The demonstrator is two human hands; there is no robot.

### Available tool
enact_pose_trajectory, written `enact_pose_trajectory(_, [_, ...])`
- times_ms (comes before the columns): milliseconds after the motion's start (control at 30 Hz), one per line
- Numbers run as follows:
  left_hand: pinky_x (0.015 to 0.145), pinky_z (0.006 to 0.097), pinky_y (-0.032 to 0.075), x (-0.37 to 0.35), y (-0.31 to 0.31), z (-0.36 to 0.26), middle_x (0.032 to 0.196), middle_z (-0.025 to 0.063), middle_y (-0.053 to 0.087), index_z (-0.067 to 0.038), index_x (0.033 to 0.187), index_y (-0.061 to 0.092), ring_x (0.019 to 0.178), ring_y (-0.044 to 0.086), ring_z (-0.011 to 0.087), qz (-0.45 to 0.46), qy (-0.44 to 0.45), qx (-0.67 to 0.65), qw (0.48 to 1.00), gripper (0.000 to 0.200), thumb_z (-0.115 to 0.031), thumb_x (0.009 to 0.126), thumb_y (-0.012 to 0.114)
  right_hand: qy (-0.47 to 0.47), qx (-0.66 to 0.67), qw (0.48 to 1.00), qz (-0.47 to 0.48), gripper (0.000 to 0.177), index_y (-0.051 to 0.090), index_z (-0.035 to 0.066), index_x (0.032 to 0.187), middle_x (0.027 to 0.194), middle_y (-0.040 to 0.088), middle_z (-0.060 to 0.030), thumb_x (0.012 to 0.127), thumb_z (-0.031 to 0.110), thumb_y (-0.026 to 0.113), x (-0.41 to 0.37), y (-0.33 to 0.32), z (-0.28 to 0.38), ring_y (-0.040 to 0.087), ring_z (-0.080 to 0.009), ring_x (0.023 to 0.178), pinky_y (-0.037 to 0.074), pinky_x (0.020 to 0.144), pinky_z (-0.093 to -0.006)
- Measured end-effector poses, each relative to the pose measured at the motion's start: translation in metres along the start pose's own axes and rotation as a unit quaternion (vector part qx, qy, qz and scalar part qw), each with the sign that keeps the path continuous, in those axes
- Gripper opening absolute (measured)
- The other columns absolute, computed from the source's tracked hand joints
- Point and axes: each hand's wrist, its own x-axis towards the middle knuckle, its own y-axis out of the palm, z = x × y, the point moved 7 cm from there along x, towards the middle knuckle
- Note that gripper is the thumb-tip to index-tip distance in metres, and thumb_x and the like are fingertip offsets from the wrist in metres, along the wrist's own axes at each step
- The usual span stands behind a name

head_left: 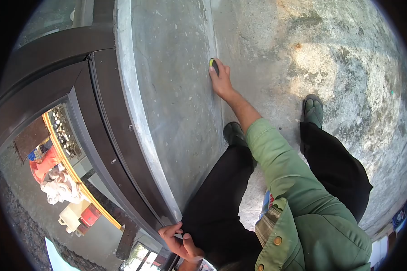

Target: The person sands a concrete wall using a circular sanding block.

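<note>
My right hand (222, 82) reaches out over the grey step and is closed around a small black and yellow object (214, 67) that looks like a tape measure. It is at the line where the smooth grey step (167, 67) meets the rougher floor. Beside my dark trouser leg, at the lower end of the step's pale metal edge (142, 113), my left hand (181, 243) has its thumb and fingers apart, with nothing visible between them.
A dark brown frame (117, 117) with glass panels runs along the left. Red and white items (61, 185) show in the glass. My feet, in dark shoes (313, 110), stand on the stained concrete floor (357, 81).
</note>
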Motion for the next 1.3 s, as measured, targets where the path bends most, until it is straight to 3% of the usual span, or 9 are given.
enact_pose_trajectory(133, [0.077, 0.0318, 0.032, -0.002, -0.001, 0.004, 0.092, 0.0074, 0.042, 0.003, 0.1, 0.057, 0.083, 0.038, 0.0171, 0.002, -0.026, -0.003, 1.0, 0.034, -0.019, 0.075, 0.054, 0.032, -0.011, 0.999, 0.026, 0.06, 0.038, 0.014, 0.153, 0.136, 0.039, -0.0265, 0.102, 0.041, 0.053, 0.086, -0.013, 0.035, 0.049, -0.0437, 0.126, 0.037, 0.113, -0.0423])
enact_pose_trajectory(200, [0.077, 0.0318, 0.032, -0.002, -0.003, 0.006, 0.092, 0.0073, 0.043, 0.003, 0.1, 0.057, 0.083, 0.038, 0.017, 0.001, -0.03, 0.001, 1.0, 0.034, -0.02, 0.077, 0.054, 0.026, -0.021, 0.998, 0.059, 0.061, 0.037, 0.014, 0.153, 0.14, 0.038, -0.0287, 0.102, 0.042, 0.053, 0.091, -0.013, 0.035, 0.047, -0.0446, 0.129, 0.036, 0.113, -0.043])
enact_pose_trajectory(500, [0.073, 0.0312, 0.036, 0.016, 0.005, -0.012, 0.093, 0.0092, 0.046, 0.001, 0.101, 0.061, 0.081, 0.044, 0.0187, 0.008, 0.016, -0.009, 1.0, 0.03, -0.023, 0.085, 0.058, 0.028, 0.042, 0.997, 0.058, 0.057, 0.037, 0.016, 0.154, 0.13, 0.038, -0.0204, 0.102, 0.031, 0.057, -0.089, -0.001, -0.031, 0.045, -0.0352, 0.124, 0.034, 0.113, -0.0422])
enact_pose_trajectory(600, [0.075, 0.0314, 0.034, 0.017, 0.006, -0.013, 0.093, 0.0083, 0.045, 0.002, 0.101, 0.059, 0.082, 0.041, 0.0175, 0.014, 0.009, -0.01, 1.0, 0.032, -0.023, 0.082, 0.057, 0.008, 0.03, 0.999, 0.011, 0.057, 0.037, 0.017, 0.154, 0.13, 0.039, -0.0206, 0.102, 0.032, 0.056, -0.036, 0.002, -0.015, 0.046, -0.0361, 0.124, 0.035, 0.112, -0.0419])
enact_pose_trajectory(700, [0.079, 0.0321, 0.033, 0.014, 0.005, -0.006, 0.093, 0.0076, 0.043, 0.003, 0.102, 0.057, 0.083, 0.039, 0.0166, 0.015, -0.011, -0.016, 1.0, 0.034, -0.021, 0.079, 0.055, -0.008, 0.01, 1.0, -0.013, 0.058, 0.036, 0.016, 0.154, 0.134, 0.038, -0.0254, 0.102, 0.037, 0.053, 0.078, 0.001, 0.018, 0.046, -0.0438, 0.128, 0.035, 0.114, -0.0446])
enact_pose_trajectory(867, [0.079, 0.0319, 0.033, 0.016, 0.005, -0.004, 0.093, 0.0078, 0.043, 0.003, 0.102, 0.057, 0.084, 0.039, 0.0168, 0.014, -0.032, -0.016, 0.999, 0.034, -0.02, 0.077, 0.055, -0.019, -0.017, 0.999, 0.039, 0.059, 0.035, 0.016, 0.155, 0.138, 0.039, -0.0264, 0.103, 0.039, 0.051, 0.175, -0.019, 0.087, 0.045, -0.0441, 0.13, 0.034, 0.115, -0.0438])
enact_pose_trajectory(1167, [0.076, 0.0313, 0.033, 0.023, 0.01, -0.014, 0.092, 0.0075, 0.045, 0.0, 0.1, 0.058, 0.081, 0.04, 0.0167, -0.023, -0.039, -0.025, 0.999, 0.031, -0.021, 0.078, 0.056, -0.066, 0.021, 0.996, 0.05, 0.056, 0.036, 0.015, 0.154, 0.132, 0.041, -0.0228, 0.104, 0.034, 0.051, -0.014, -0.01, 0.028, 0.047, -0.0378, 0.123, 0.036, 0.113, -0.042])
enact_pose_trajectory(1233, [0.075, 0.0354, 0.038, 0.028, 0.011, -0.024, 0.093, 0.0091, 0.049, 0.004, 0.107, 0.063, 0.08, 0.044, 0.0161, 0.039, 0.037, -0.048, 0.997, 0.027, -0.021, 0.098, 0.062, -0.066, 0.026, 0.996, 0.046, 0.056, 0.035, 0.015, 0.154, 0.132, 0.04, -0.0231, 0.104, 0.035, 0.051, -0.001, -0.003, 0.034, 0.047, -0.0386, 0.124, 0.036, 0.113, -0.0421])
enact_pose_trajectory(1300, [0.073, 0.0346, 0.038, 0.03, 0.009, -0.03, 0.092, 0.0091, 0.048, 0.005, 0.106, 0.063, 0.079, 0.044, 0.0167, 0.042, 0.045, -0.035, 0.997, 0.027, -0.021, 0.098, 0.061, 0.01, 0.004, 1.0, -0.006, 0.057, 0.035, 0.014, 0.154, 0.134, 0.039, -0.0244, 0.104, 0.037, 0.049, 0.065, -0.005, 0.038, 0.047, -0.0415, 0.127, 0.037, 0.113, -0.0434])
